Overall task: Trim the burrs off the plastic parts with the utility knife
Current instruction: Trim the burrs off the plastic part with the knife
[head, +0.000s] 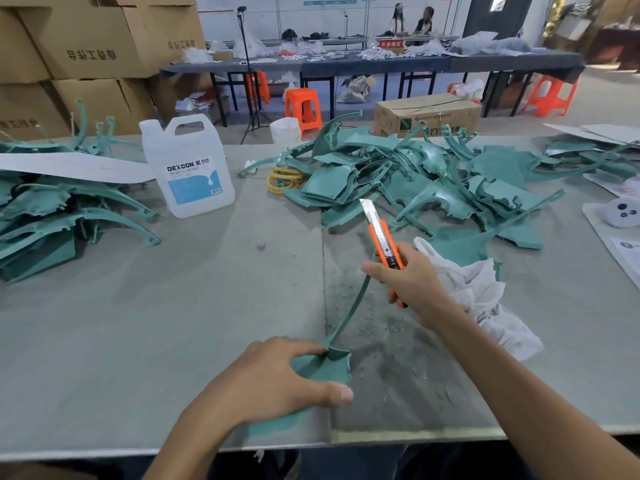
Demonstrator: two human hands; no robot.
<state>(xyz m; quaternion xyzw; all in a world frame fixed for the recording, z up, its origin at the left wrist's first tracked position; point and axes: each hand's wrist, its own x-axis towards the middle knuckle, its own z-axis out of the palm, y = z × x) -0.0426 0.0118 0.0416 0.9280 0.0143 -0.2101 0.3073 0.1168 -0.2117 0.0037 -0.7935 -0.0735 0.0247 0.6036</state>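
The right hand (412, 280) is curled round the orange utility knife (385, 239), its blade extended and pointing up and away. The left hand (273, 379) grips the wide base of a teal plastic part (330, 367) between thumb and fingers, at the near edge of the grey worktop (138, 323). The part's thin curved arm rises toward the right hand. Teal shavings (398, 355) lie scattered just right of the part, and a crumpled white cloth (485, 299) sits beside the right forearm. Beyond lies a loose pile of teal parts (415, 174), with yellow rings (284, 180) at its left edge. A translucent jug (188, 168) labelled "DEXCON" stands further left, near a stack of teal parts (52, 216). On a far table, a red sign (390, 44) reads "不合格区".
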